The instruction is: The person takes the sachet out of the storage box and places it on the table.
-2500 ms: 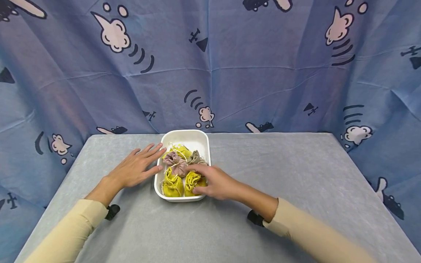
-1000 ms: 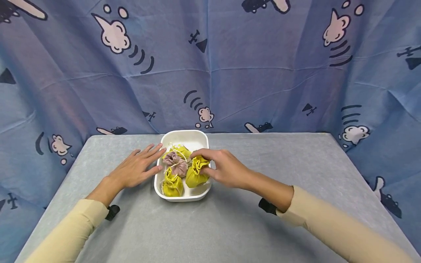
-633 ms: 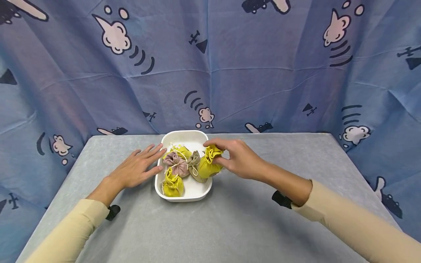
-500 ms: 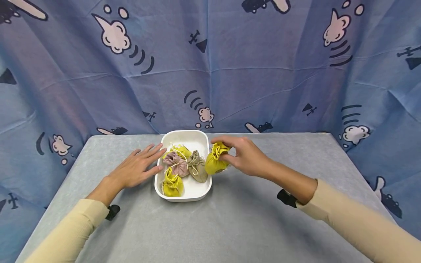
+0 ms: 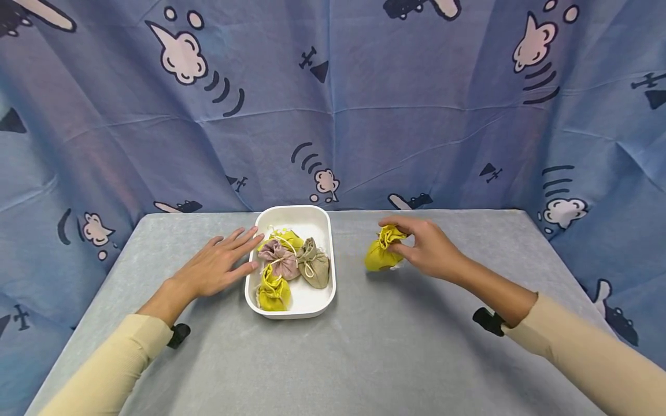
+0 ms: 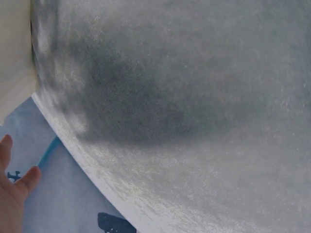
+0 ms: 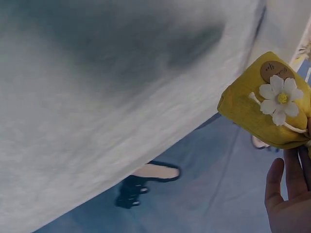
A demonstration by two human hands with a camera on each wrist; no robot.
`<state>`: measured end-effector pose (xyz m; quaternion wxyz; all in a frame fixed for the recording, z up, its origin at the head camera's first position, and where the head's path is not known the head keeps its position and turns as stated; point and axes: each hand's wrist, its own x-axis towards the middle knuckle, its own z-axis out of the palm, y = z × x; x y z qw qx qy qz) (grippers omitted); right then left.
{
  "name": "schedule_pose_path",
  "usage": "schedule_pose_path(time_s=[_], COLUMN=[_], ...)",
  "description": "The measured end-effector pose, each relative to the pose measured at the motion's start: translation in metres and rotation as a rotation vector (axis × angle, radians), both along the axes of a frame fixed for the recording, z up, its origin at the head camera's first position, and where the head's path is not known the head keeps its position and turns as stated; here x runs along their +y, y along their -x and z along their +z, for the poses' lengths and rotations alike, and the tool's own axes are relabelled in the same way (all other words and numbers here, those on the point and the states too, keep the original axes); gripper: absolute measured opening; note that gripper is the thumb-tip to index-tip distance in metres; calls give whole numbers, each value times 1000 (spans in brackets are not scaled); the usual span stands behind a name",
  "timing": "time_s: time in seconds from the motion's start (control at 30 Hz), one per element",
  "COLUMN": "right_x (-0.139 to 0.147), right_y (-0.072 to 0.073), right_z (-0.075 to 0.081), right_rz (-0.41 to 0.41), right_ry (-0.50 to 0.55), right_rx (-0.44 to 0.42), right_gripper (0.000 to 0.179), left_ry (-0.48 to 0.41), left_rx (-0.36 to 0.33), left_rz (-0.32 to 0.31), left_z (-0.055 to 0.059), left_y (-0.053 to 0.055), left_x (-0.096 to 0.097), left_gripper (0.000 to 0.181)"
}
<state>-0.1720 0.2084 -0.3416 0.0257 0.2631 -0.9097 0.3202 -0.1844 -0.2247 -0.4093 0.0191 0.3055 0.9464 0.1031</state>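
My right hand pinches a yellow drawstring pouch by its gathered neck, to the right of the white tray. In the right wrist view the same pouch shows a white flower and a round brown tag. Spread fingers of my left hand rest at the tray's left rim, holding nothing. Inside the tray lie a mauve pouch, a grey-beige pouch with a tied cord, a yellow pouch at the near left and another yellow pouch behind.
A grey cloth-covered table carries the tray left of its middle. Behind and at both sides hangs a blue patterned curtain. A dark wrist camera sits under the right forearm, another wrist camera under the left.
My right hand took hold of the yellow pouch at the tray's near right, lifted it out over the right rim and carried it further right. The left hand has stayed put.
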Motion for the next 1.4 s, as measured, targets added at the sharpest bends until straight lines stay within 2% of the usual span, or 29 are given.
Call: schedule_pose_path(time_s=[0.23, 0.57, 0.93, 1.2, 1.4], right_x=[22, 40, 51, 51, 46], right_y=[3, 4, 8, 7, 11], right_z=[-13, -29, -47, -48, -39], right_rz=[-70, -103, -134, -137, -103], right_ry=[-20, -28, -39, -43, -68], right_rx=[-6, -1, -51, -76, -85], right_gripper=[49, 48, 46, 46, 50], left_ry=[-3, -4, -18, -15, -20], left_rx=[-1, 4, 20, 18, 19], left_rz=[1, -3, -5, -2, -5], left_z=[0, -1, -2, -2, -3], left_y=[0, 0, -1, 0, 0], left_x=[0, -1, -1, -1, -2], left_gripper=[65, 65, 64, 65, 65])
